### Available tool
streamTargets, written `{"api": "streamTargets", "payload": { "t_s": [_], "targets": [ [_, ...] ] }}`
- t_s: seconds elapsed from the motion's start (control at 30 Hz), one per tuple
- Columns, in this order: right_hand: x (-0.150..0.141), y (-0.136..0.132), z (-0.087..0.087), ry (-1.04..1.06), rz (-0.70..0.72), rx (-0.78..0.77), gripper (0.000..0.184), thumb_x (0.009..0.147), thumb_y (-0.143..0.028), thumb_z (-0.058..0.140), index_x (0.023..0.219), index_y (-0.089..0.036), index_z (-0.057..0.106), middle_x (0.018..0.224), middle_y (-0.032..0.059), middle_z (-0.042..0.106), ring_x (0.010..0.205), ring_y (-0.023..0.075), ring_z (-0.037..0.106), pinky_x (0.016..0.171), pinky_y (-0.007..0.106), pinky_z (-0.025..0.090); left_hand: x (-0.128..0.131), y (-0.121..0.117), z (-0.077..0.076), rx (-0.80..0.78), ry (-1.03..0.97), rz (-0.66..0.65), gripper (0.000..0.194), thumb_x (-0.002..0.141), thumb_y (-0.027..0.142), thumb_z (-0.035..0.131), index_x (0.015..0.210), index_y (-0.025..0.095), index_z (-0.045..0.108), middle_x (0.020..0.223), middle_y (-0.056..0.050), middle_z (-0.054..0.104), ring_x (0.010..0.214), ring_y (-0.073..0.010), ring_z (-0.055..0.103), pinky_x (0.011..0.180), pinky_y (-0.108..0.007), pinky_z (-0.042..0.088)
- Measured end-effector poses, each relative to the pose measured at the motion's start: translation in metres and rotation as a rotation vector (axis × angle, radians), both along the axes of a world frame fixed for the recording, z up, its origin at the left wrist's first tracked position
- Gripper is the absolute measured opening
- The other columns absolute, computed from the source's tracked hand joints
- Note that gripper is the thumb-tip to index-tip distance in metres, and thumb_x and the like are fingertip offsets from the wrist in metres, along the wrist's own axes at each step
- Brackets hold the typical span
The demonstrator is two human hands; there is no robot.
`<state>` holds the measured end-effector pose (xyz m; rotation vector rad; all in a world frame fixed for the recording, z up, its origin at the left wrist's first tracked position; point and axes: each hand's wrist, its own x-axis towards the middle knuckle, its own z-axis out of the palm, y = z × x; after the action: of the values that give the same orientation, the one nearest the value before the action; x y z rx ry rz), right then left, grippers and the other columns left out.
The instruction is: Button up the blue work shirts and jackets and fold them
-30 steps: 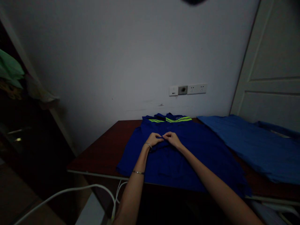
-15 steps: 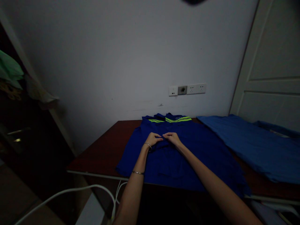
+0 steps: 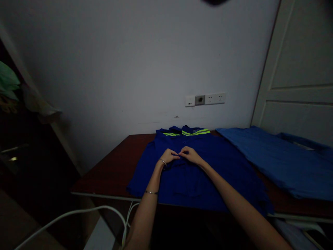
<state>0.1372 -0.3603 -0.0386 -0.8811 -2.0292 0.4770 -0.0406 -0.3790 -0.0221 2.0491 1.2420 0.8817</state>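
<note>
A dark blue shirt (image 3: 218, 166) with yellow-green reflective stripes near its collar lies spread on the reddish-brown table (image 3: 111, 166). My left hand (image 3: 169, 155) pinches the shirt's front along its middle line. Fingertip to fingertip with it, my right hand (image 3: 189, 153) is closed in a pinch on the same front edge. The fabric bunches up slightly below the fingers. Whatever small part lies between the fingertips is hidden. Two bracelets circle my left wrist and forearm.
To the right lies a lighter blue garment (image 3: 262, 156) on the table. Behind, the wall carries a row of sockets (image 3: 208, 99). A white cable (image 3: 85, 209) loops past the table's front left. A dark door with a handle (image 3: 13, 150) stands at the left.
Both hands stay at the same place on the shirt front, with the right fingers curled in a little more. The view has shifted slightly to the right.
</note>
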Motion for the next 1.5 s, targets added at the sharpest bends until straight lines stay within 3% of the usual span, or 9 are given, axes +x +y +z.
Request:
{"api": "streamTargets", "payload": {
  "t_s": [0.37, 0.77, 0.93, 1.1, 1.23, 1.5],
  "targets": [
    [-0.009, -0.001, 0.001, 0.115, -0.107, -0.017, 0.023, 0.072, -0.035, 0.054, 0.062, -0.017, 0.063, 0.071, 0.0046, 0.061, 0.072, 0.0162, 0.056, 0.069, 0.027, 0.042, -0.001, 0.003, 0.001, 0.022, -0.059, 0.043, 0.031, 0.060, 0.035, 0.066, 0.079, 0.012, 0.072, 0.067, -0.001, 0.066, 0.060, -0.0126, 0.050, 0.057, -0.022, 0.036],
    [-0.016, 0.003, -0.001, 0.274, -0.133, -0.284, 0.031, 0.066, -0.043, 0.055, 0.068, -0.014, 0.065, 0.064, 0.0052, 0.065, 0.061, 0.0169, 0.057, 0.058, 0.027, 0.042, 0.002, 0.002, 0.004, 0.106, -0.112, 0.019, 0.022, 0.064, 0.027, 0.063, 0.077, 0.010, 0.069, 0.072, -0.002, 0.065, 0.066, -0.0125, 0.053, 0.062, -0.021, 0.039],
    [-0.008, -0.002, 0.003, 0.090, -0.108, -0.107, 0.023, 0.069, -0.036, 0.057, 0.065, -0.015, 0.066, 0.071, 0.0056, 0.064, 0.070, 0.0170, 0.057, 0.065, 0.027, 0.042, 0.001, -0.001, 0.003, 0.017, -0.050, 0.014, 0.024, 0.061, 0.027, 0.065, 0.076, 0.009, 0.070, 0.065, -0.001, 0.064, 0.059, -0.0109, 0.050, 0.059, -0.021, 0.037],
    [0.001, -0.008, 0.009, -0.062, 0.012, 0.026, 0.017, 0.073, -0.030, 0.056, 0.072, -0.017, 0.066, 0.078, 0.0051, 0.061, 0.077, 0.0159, 0.055, 0.073, 0.028, 0.042, -0.001, 0.000, 0.002, -0.019, 0.002, -0.009, 0.025, 0.058, 0.029, 0.066, 0.075, 0.011, 0.071, 0.062, 0.001, 0.064, 0.058, -0.0107, 0.048, 0.058, -0.022, 0.036],
    [0.002, -0.009, 0.009, -0.098, 0.030, 0.044, 0.016, 0.075, -0.027, 0.054, 0.073, -0.016, 0.065, 0.079, 0.0057, 0.059, 0.077, 0.0151, 0.054, 0.074, 0.028, 0.042, 0.000, 0.000, 0.002, -0.026, -0.001, -0.008, 0.025, 0.058, 0.030, 0.067, 0.075, 0.012, 0.072, 0.062, 0.001, 0.064, 0.059, -0.0112, 0.048, 0.059, -0.022, 0.036],
    [-0.009, -0.005, 0.003, 0.080, -0.133, -0.038, 0.016, 0.072, -0.028, 0.054, 0.070, -0.015, 0.064, 0.077, 0.0055, 0.060, 0.075, 0.0157, 0.055, 0.072, 0.028, 0.041, 0.002, 0.001, 0.003, 0.046, -0.084, 0.027, 0.025, 0.061, 0.028, 0.066, 0.079, 0.011, 0.071, 0.069, -0.001, 0.066, 0.064, -0.0134, 0.054, 0.062, -0.023, 0.040]
  ]
}}
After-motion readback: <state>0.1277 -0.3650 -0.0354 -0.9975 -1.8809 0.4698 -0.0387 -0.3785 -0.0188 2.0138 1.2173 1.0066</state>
